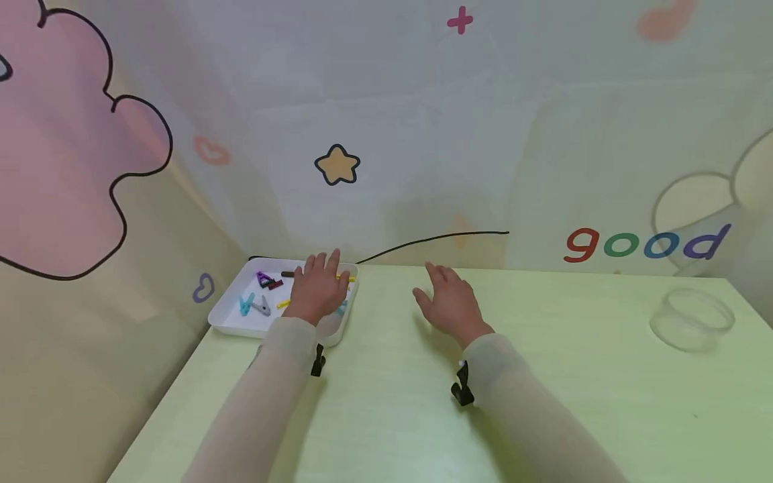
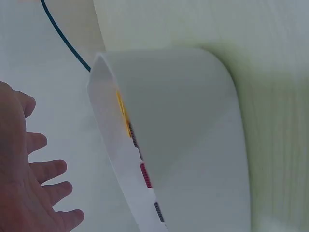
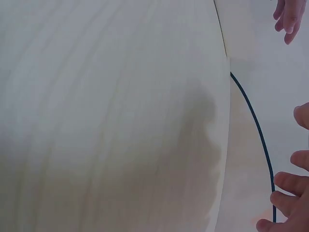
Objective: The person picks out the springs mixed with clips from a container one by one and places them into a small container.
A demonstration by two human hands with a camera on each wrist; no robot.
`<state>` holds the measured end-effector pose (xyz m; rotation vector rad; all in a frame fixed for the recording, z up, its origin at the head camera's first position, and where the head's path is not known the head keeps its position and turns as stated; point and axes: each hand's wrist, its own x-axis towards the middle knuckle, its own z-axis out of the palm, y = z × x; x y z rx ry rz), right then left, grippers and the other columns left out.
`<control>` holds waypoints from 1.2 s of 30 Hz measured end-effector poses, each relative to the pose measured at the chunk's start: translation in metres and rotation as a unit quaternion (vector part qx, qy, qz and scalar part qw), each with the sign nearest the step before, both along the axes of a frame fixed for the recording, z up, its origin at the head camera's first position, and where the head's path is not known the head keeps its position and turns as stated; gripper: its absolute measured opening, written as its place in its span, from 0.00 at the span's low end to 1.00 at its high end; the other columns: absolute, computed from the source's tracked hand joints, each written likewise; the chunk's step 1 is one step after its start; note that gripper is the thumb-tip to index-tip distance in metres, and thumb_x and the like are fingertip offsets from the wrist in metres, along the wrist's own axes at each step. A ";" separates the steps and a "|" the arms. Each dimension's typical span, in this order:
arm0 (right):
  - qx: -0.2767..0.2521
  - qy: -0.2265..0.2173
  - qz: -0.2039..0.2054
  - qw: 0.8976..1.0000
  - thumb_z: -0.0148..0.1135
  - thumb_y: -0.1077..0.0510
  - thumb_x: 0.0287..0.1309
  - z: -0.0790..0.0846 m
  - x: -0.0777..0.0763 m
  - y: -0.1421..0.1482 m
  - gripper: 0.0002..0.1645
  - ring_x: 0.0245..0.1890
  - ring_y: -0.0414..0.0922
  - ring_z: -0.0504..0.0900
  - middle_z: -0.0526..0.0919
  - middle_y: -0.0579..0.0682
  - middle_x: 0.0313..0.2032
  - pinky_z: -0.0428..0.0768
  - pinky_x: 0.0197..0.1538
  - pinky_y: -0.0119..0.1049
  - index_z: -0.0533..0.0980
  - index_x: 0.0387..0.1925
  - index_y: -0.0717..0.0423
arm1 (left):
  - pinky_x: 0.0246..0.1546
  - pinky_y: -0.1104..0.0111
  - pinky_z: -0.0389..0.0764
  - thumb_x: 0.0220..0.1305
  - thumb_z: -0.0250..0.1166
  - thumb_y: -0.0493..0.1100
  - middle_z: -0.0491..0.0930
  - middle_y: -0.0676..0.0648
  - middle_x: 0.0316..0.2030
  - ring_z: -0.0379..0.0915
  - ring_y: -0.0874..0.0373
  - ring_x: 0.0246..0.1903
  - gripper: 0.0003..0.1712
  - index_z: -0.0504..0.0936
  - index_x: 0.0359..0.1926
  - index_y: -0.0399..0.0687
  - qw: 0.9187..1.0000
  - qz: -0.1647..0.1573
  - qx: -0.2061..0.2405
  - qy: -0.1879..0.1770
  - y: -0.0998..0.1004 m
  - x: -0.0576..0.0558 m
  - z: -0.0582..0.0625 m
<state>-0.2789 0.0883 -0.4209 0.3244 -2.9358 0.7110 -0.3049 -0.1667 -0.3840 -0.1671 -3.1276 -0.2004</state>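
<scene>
A white tray (image 1: 226, 322) stands at the far left of the table, with small clips in it. Among them are a purple clip (image 1: 262, 279), a dark red clip (image 1: 275, 284), a light blue clip (image 1: 245, 304) and a grey clip (image 1: 263, 306). Over the tray's right side hovers my left hand (image 1: 319, 292), fingers spread and holding nothing; it hides part of the contents. Yellow pieces (image 2: 123, 113) show past the tray wall in the left wrist view. My right hand (image 1: 451, 307) is above the table right of the tray, fingers extended, nothing in it.
A clear round container (image 1: 682, 342) stands on the right of the pale green table (image 1: 386, 402). Behind the table hangs a printed cloth (image 1: 410, 147) with a star and coloured letters. Black straps (image 1: 462, 386) are at both wrists.
</scene>
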 end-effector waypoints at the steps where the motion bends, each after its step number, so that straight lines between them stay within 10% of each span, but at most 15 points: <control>1: 0.000 -0.001 0.000 1.000 0.45 0.39 0.69 0.000 0.000 -0.001 0.40 0.71 0.58 0.59 0.61 0.59 0.70 0.57 0.72 0.58 0.53 0.74 0.54 | 0.72 0.40 0.46 0.75 0.35 0.59 0.49 0.38 0.75 0.41 0.38 0.74 0.36 0.46 0.77 0.49 1.000 0.002 0.000 -0.003 -0.001 0.000 0.000; 36: -0.119 -0.063 0.006 0.991 0.51 0.39 0.67 -0.006 0.009 -0.067 0.42 0.74 0.55 0.55 0.59 0.57 0.73 0.60 0.72 0.54 0.54 0.74 0.53 | 0.68 0.36 0.51 0.74 0.41 0.55 0.48 0.30 0.72 0.42 0.31 0.72 0.37 0.46 0.76 0.41 0.996 0.064 0.057 0.019 -0.072 0.008 -0.014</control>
